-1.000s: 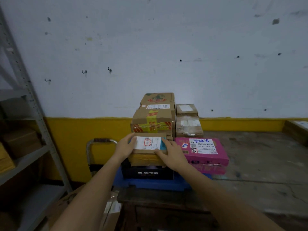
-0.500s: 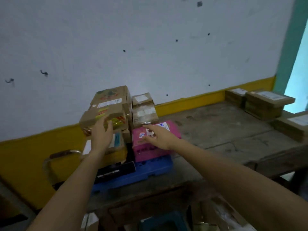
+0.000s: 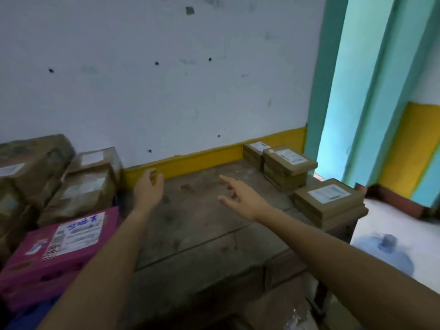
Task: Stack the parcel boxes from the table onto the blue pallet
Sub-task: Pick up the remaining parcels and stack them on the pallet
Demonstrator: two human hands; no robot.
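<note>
I see both hands empty above the worn wooden surface (image 3: 202,236): left hand (image 3: 148,188) loosely curled, right hand (image 3: 240,198) spread. Flat cardboard parcel boxes (image 3: 289,166) sit stacked far right; a glossy pink box (image 3: 59,246) lies near left.

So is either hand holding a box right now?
No, the left hand and the right hand are both empty, fingers spread above the bare wooden table.
</note>
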